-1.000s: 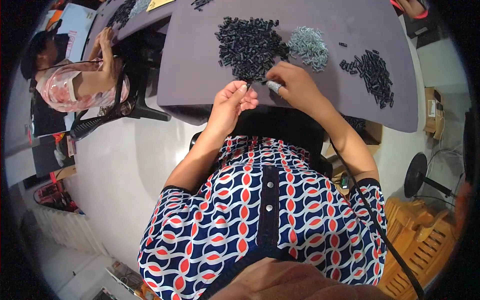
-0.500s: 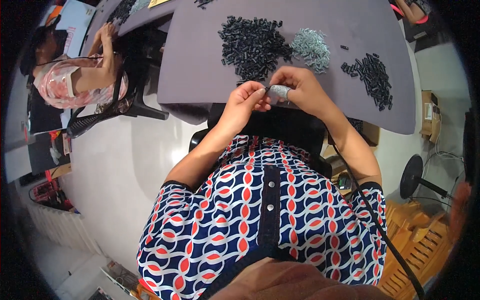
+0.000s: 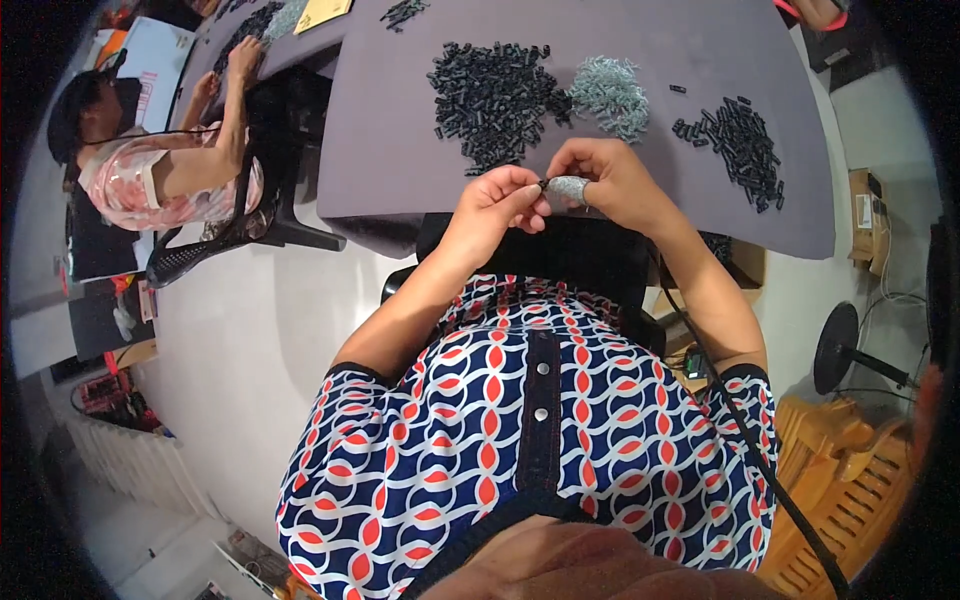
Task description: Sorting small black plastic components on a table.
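Observation:
My left hand [image 3: 497,207] is closed in a pinch, with a small black part [image 3: 544,185] at its fingertips. From the other side, my right hand [image 3: 612,180] meets it with curled thumb and forefinger. Grey wrapping [image 3: 568,190] covers a digit of that hand, its tip against the black part; anything else in this grip is too small to make out. Both hands are over the table's near edge. Just beyond them lies a heap of short black cylindrical pieces [image 3: 490,100], and beside it a heap of small silvery metal pieces [image 3: 610,97].
A separate pile of black pieces [image 3: 742,145] lies on the right of the grey-covered table [image 3: 380,130]. At left, another person [image 3: 190,165] sits by a black chair [image 3: 205,248]. A fan [image 3: 838,345] and orange-brown slatted furniture [image 3: 850,480] are at right. A dark cable [image 3: 740,430] crosses my right side.
My hands stay together, with the right forefinger now lower and closer to the black part. The view has shifted slightly. The person at left has moved their hands apart over their table.

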Motion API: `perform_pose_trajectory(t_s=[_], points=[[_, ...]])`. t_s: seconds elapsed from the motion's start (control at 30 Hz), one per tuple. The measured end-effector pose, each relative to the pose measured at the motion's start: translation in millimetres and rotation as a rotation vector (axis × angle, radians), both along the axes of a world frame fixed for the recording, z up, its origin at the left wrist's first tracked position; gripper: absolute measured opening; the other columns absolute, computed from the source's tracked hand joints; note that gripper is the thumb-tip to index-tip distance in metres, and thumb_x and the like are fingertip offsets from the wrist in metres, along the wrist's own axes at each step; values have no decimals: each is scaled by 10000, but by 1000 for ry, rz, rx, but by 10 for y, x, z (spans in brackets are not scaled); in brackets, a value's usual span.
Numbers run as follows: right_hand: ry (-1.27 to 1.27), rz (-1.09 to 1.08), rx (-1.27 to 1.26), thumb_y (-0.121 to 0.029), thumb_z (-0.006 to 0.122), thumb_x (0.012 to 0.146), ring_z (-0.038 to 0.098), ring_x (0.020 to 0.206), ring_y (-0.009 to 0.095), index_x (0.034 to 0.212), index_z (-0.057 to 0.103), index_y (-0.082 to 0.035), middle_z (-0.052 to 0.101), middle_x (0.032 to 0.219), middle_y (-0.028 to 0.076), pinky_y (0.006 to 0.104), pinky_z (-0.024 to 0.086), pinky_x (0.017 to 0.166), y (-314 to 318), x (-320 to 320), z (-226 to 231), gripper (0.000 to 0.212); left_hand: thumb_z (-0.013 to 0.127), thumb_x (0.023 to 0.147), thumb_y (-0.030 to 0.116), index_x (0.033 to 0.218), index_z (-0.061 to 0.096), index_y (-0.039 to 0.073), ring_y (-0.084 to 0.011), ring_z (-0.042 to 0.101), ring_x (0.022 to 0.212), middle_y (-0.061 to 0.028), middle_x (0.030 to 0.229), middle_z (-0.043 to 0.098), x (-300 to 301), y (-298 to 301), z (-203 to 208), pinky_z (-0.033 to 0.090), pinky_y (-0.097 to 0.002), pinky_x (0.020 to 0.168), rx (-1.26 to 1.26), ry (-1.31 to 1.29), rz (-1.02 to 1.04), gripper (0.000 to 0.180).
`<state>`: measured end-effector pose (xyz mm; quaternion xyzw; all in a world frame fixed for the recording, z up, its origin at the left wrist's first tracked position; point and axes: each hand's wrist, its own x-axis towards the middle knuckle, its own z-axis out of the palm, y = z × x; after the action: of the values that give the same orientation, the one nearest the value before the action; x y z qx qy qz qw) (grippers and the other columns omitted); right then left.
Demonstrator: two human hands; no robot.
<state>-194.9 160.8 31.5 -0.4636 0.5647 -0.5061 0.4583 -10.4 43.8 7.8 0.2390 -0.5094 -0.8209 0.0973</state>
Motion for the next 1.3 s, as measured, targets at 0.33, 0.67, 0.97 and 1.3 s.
perform_pose_trajectory(t_s=[0.33,0.67,0.97,1.3], points=[[377,35,-71,17,657,821,584,732,103,931,623,5,615,812,28,273,479,656,52,49,114,115,586,984,86,1119,635,-8,-117,662,690,-67,855,698,12,50,-42,546,-226,658,-100,-54,-32,172],[634,190,-275,115,625,704,584,812,372,883,559,17,554,857,143,391,470,708,111,44,423,214,598,971,87,1032,657,-9,-105,634,659,-58,816,682,-96,-210,33,497,-213,602,214,-40,-347,128],[350,93,-153,43,648,820,627,801,184,1139,619,-47,651,1015,82,315,508,750,164,-164,265,333,596,979,119,1013,650,13,-123,644,640,-74,819,693,-263,-58,18,513,-233,585,270,15,-231,123],[861,-127,-244,-121,729,794,618,943,244,1281,562,-66,611,1093,107,334,511,800,246,25,153,518,642,955,113,1054,668,22,-131,675,771,-59,895,715,-257,137,85,562,-270,716,103,16,108,137]])
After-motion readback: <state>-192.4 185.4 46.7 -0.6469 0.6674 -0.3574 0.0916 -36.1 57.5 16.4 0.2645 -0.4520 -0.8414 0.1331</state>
